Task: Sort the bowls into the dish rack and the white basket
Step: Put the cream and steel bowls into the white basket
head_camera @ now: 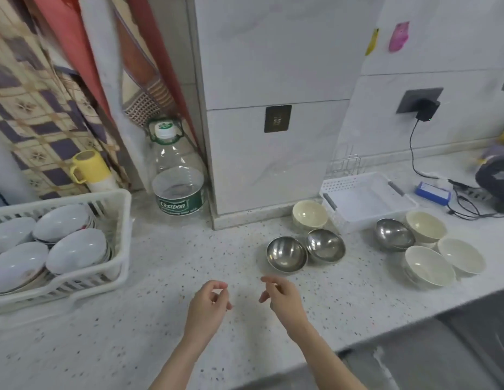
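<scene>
A white dish rack (120,237) at the left holds several upturned white bowls (76,249). A white basket (366,198) sits at the back right with nothing inside. Around it stand cream bowls (310,213) (429,266) and steel bowls (286,253) (325,244) (394,235). My left hand (207,306) and my right hand (281,298) hover over the counter in front of the steel bowls, fingers loosely curled, holding nothing.
A large clear water bottle (177,175) stands against the wall beside the rack, with a yellow mug (89,166) behind the rack. A charger cable and a blue box (432,192) lie at the far right. The counter's front edge (386,327) runs diagonally at the right.
</scene>
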Demonstrator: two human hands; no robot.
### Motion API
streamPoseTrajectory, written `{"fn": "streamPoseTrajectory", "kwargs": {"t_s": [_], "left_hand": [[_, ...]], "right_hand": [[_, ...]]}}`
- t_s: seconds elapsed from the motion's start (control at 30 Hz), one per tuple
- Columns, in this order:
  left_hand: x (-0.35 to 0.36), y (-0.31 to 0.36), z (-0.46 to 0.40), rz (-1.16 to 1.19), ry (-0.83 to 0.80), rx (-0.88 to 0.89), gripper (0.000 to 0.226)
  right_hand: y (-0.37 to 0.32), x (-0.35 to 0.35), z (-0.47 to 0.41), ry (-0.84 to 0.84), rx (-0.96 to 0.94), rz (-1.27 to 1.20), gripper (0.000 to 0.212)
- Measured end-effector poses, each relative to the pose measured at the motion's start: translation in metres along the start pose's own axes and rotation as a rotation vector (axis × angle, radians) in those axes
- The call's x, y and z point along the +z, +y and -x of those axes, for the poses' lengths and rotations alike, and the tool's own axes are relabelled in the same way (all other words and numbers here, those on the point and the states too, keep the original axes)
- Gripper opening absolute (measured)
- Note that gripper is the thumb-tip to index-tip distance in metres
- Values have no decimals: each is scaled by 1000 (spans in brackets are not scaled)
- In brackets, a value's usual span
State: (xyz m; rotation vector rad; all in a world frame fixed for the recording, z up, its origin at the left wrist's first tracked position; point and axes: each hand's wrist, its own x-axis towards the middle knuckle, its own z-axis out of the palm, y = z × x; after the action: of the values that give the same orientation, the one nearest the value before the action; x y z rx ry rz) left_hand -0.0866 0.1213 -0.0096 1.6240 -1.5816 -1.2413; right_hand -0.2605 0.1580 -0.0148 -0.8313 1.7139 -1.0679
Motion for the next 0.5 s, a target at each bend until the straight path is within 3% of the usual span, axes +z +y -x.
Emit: {"fn": "streamPoseTrajectory", "kwargs": {"t_s": [0.2, 0.5], "left_hand": [[91, 30, 19, 28, -142, -81, 8], [180, 66, 24, -30, -372, -43, 10]], "right_hand": [[23, -105, 7, 181, 42, -132, 25], [44, -201, 5, 496, 134, -323, 20]]}}
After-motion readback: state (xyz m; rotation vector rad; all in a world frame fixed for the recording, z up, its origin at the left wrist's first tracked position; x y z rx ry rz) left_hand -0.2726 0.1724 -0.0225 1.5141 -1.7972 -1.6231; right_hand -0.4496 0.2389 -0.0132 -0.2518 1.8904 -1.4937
